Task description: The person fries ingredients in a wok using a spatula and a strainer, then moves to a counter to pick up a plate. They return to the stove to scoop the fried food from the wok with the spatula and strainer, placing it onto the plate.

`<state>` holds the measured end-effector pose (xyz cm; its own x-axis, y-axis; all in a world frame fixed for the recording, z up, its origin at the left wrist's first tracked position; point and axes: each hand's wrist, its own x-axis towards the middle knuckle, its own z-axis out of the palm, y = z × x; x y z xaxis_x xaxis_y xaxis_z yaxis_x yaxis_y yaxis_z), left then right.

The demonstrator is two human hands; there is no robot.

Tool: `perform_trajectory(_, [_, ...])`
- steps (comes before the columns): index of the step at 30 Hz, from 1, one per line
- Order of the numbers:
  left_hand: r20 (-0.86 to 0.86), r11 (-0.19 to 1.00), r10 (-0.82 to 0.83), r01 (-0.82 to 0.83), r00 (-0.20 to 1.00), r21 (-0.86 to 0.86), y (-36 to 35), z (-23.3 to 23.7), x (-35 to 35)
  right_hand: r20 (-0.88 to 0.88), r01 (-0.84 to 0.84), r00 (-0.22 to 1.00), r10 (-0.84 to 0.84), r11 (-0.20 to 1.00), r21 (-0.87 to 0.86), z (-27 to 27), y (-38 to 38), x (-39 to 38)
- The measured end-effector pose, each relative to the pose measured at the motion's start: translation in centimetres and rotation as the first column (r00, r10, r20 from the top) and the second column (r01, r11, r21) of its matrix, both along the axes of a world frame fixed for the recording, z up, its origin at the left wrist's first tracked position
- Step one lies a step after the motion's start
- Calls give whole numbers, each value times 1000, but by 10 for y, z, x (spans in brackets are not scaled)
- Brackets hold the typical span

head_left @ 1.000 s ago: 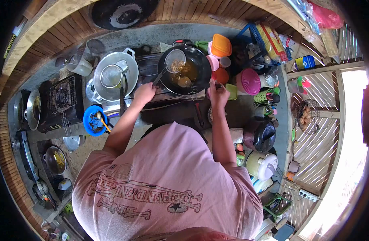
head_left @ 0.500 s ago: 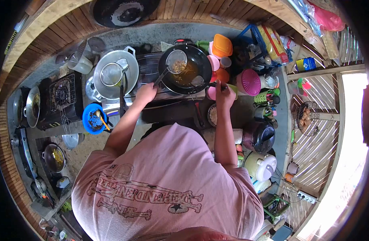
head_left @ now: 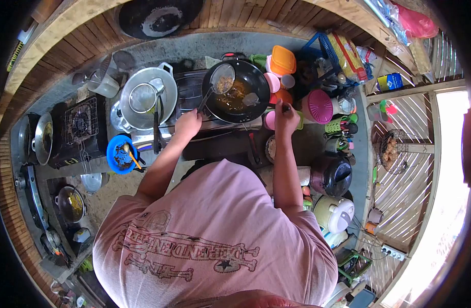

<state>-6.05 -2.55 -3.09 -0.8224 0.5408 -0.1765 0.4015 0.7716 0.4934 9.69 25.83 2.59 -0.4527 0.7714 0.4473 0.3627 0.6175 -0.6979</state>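
Note:
My left hand (head_left: 188, 123) is closed around the handle of a wire strainer (head_left: 215, 77). The strainer's bowl, with browned bits (head_left: 224, 84) in it, is over the left part of a black wok (head_left: 261, 77). Brown oil with dark golden pieces (head_left: 235, 97) lies in the wok. In my right hand (head_left: 287, 119) is the dark handle of a spatula (head_left: 251, 99), whose blade is inside the wok at its right. Both hands are closed, one on either side of the wok.
A large aluminium pot (head_left: 166, 95) with another strainer (head_left: 142, 97) stands left of the wok. A blue bowl (head_left: 111, 154) with a spoon is nearer my left arm. Plastic containers, a pink-lidded tub (head_left: 320, 107) and a rice cooker (head_left: 327, 211) crowd the right.
The strainer has shifted slightly left. My right hand and the spatula have moved a little, and the pieces in the oil lie differently.

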Motion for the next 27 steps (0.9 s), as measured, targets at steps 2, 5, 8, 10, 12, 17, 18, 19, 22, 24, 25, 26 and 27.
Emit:
perform_trajectory(2, [22,1000,5,-5,1000,-10,2,3,1,78,1,997,2,999,-40,-1,-2,-6])
perform_trajectory(5, [42,999,27,-26,999,-35,5,2,2,-95,-77,994,47,937,-342,-13,-5,-18])
perform_trajectory(8, [56,999,36,-34,998,-31,7,-2,0,-170,-116,984,57,924,-365,-3,-10,-17])
perform_trajectory(10, [100,999,43,-40,994,-25,8,-3,-2,-237,-138,970,63,939,-316,5,-10,-14])
perform_trajectory(12, [102,999,45,-43,994,-22,9,-1,-2,-56,-57,997,49,985,-162,25,-9,-8])
perform_trajectory(17, [31,999,33,-32,999,-26,10,-7,-3,31,-77,996,80,995,-69,8,10,-15])
perform_trajectory(18, [23,999,31,-30,999,-37,10,-7,-3,56,-60,996,66,993,-106,5,9,-19])
perform_trajectory(19, [15,998,29,-28,999,-48,11,-8,-4,53,-60,996,66,993,-106,0,9,-21])
perform_trajectory(22, [33,998,46,-44,998,-45,12,-12,-6,-73,-120,992,101,931,-345,3,0,-30])
perform_trajectory(24, [34,998,57,-56,998,-39,14,-10,-6,-129,-132,987,92,931,-341,-5,10,-28])
perform_trajectory(25, [39,997,64,-63,997,-36,14,-10,-4,-181,-137,980,78,930,-341,-10,13,-25])
perform_trajectory(26, [41,997,67,-66,997,-37,14,-10,-3,-194,-148,977,91,941,-304,11,6,-21])
perform_trajectory(27, [41,998,60,-59,997,-35,15,-9,-3,-194,-151,977,94,941,-303,15,6,-19])
